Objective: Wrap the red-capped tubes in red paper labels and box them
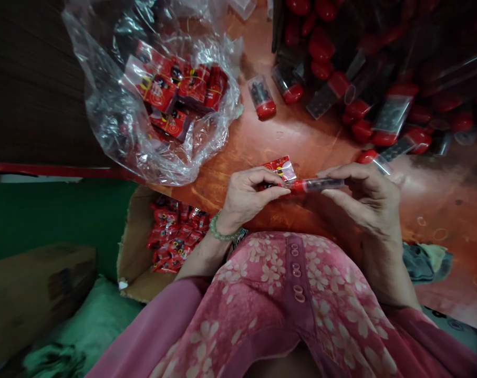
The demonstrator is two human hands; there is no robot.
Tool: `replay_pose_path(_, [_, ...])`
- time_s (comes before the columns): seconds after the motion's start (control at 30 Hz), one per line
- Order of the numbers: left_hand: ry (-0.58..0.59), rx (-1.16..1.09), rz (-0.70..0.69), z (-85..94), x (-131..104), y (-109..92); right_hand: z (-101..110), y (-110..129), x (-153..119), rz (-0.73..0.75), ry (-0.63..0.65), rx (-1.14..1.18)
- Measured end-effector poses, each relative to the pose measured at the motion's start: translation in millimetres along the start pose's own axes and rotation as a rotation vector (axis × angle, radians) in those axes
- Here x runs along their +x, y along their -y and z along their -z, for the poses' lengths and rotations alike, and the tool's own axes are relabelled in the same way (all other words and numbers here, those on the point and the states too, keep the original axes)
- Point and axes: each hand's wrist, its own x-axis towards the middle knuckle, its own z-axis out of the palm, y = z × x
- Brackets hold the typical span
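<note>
Head cam view, and from where I'm standing the person is hunched right up to an orange-brown desk (305,136) with both hands busy on one little clear container (323,184). It's lying sideways in midair just above the desk edge, dark stuff inside, red end pointing left. The left hand (248,194) has thumb and fingers pinched together at that red end, and the right hand (370,197) has its fingers closed in on the clear end, barely apart, gripping it lightly between thumb and fingertips. A red printed wrapper (282,167) pokes out right behind the left fingers; honestly it's a bit murky there, so I can't tell if it's held or just lying on the desk. Green bead bracelet (225,233) on the left wrist, btw. Up on the left of the desk there's a crumpled clear plastic bag (159,167) with more red printed packs (163,92) in it. Below that, beside the left forearm, a cardboard box (130,239) holds a load of red packets (175,236). Over on the far right it's a big heap of red-capped containers (394,115), with a couple of loose ones (262,100) near the middle, and a bunched cloth (427,262) beside the right forearm.
</note>
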Motion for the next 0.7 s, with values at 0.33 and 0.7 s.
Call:
replay_pose_path(0.33, [0.117,0.020,0.070,0.8,-0.7,-6.2,-2.5,3.2,8.5,-0.122,0.023,0.096])
replay_pose_path(0.7, [0.346,0.075,0.168,5.2,7.3,-16.6,-6.6,2.9,13.6,-0.182,0.046,0.147])
